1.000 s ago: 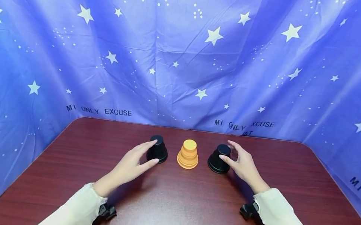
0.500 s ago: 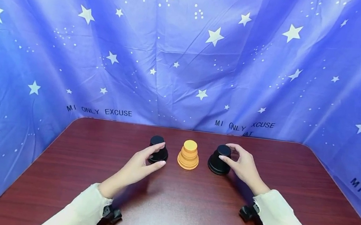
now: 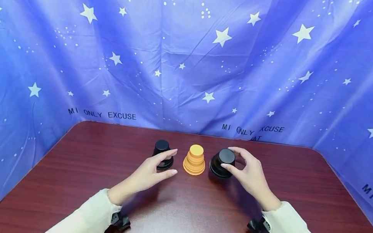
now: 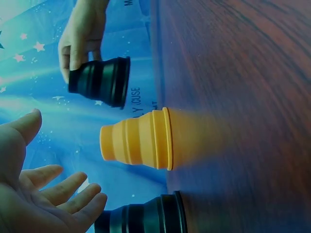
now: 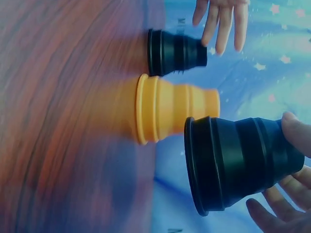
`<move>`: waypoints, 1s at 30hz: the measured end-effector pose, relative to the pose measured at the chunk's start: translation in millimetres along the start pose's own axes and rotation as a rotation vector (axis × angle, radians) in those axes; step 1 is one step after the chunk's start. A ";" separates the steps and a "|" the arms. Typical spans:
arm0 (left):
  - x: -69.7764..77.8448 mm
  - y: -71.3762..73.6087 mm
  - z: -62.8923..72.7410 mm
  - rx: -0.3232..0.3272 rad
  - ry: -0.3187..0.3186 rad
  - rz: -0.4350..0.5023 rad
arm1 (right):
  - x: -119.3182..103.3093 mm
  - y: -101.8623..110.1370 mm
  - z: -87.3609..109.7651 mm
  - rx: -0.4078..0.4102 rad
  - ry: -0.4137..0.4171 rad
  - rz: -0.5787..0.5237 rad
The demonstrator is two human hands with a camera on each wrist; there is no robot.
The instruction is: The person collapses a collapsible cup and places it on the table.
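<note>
Three collapsible cups with stepped sides are in the head view, rim down. My right hand grips the right black cup near its narrow end, thumb on one side and fingers on the other. That cup is slightly tilted, and the left wrist view shows its rim raised off the table. A yellow cup stands in the middle. On the left stands another black cup, partly hidden behind my left hand. The left hand is relaxed, fingers spread and holding nothing, its fingertips pointing toward the yellow cup.
The cups are toward the far side of a dark red wooden table. Behind and beside it hangs a blue curtain with white stars and lettering. Small black devices are strapped at both wrists, below the white sleeves.
My right hand has lifted the right black cup, tilting it and moving it slightly left. The left hand has shifted right, across the front of the left black cup. The yellow cup stays put.
</note>
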State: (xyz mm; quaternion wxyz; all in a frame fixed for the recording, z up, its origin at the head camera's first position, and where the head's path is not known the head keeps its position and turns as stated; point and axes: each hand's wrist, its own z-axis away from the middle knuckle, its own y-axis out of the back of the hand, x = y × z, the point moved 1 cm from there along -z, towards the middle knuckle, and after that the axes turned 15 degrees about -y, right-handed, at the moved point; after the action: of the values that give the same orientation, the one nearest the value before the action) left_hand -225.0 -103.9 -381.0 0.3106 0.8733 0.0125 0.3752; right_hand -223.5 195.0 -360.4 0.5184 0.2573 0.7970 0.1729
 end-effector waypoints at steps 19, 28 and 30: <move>-10.8 -9.0 -13.6 -0.017 -0.025 0.026 | -42.1 -18.8 17.0 -0.037 0.260 -0.115; -9.7 -14.1 -23.1 -0.016 -0.041 0.072 | -30.1 -32.4 15.5 -0.063 0.337 -0.140; -9.7 -15.7 -25.7 -0.014 -0.046 0.088 | -30.4 -34.0 15.9 -0.063 0.350 -0.134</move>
State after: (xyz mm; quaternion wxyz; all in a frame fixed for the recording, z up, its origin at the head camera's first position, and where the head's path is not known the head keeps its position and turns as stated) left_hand -245.7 -80.0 -382.5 0.3000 0.8792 -0.0358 0.3684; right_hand -206.7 149.8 -362.9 0.3902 0.1532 0.8844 0.2051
